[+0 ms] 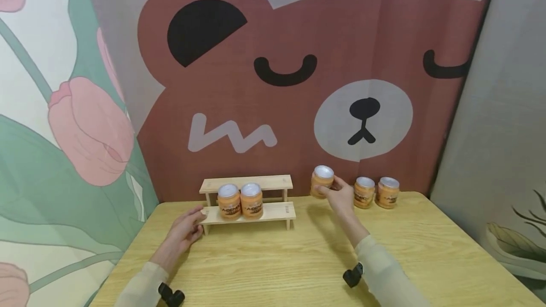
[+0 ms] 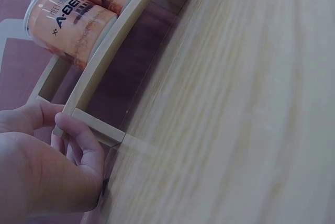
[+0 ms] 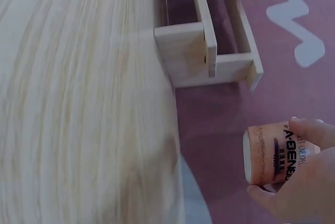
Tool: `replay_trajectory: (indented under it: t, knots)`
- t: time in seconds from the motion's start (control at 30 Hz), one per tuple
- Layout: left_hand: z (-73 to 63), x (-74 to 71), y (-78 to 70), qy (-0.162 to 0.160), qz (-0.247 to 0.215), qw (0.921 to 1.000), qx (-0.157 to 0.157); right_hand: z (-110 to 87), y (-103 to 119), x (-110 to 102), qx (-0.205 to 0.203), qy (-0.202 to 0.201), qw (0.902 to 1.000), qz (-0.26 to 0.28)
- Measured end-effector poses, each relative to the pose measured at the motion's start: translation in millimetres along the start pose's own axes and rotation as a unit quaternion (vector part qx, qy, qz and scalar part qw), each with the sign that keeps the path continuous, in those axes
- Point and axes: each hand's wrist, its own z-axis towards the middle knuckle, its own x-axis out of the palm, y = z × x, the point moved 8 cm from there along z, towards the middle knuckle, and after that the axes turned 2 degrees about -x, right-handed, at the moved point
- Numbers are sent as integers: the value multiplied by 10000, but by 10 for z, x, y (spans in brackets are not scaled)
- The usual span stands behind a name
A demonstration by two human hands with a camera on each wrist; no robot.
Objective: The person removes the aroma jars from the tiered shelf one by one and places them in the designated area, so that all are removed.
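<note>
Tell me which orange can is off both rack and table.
The can gripped in the right hand; the left pair sits on the wooden rack, the right pair on the table.

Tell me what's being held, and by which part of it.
Right grip: an orange can, held round its side. Left grip: the wooden stand, pinched at the left end of its lower board.

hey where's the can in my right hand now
In the head view, the held can is raised in your right hand, with the wooden rack to its left and two standing cans to its right.
</note>
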Motion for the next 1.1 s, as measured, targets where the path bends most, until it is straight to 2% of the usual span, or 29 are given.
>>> replay_trajectory:
  t: [0.3,0.43,0.6,0.87,1.1]
  knots:
    - [14,-32,-22,21,57,10000,22,140,-219,-161,280,335,9990,92]
    - [16,-18,-27,34,48,10000,16,205,-288,-274,449,304,9982,240]
    - [10,3,-5,46,-26,10000,21,293,-469,-414,729,32,9960,506]
    - [19,5,16,-50,-62,10000,-7,355,-656,-526,722,-65,9973,111]
    - [2,1,3,-59,-87,9999,57,369,-711,-556,754,-117,9970,-153]
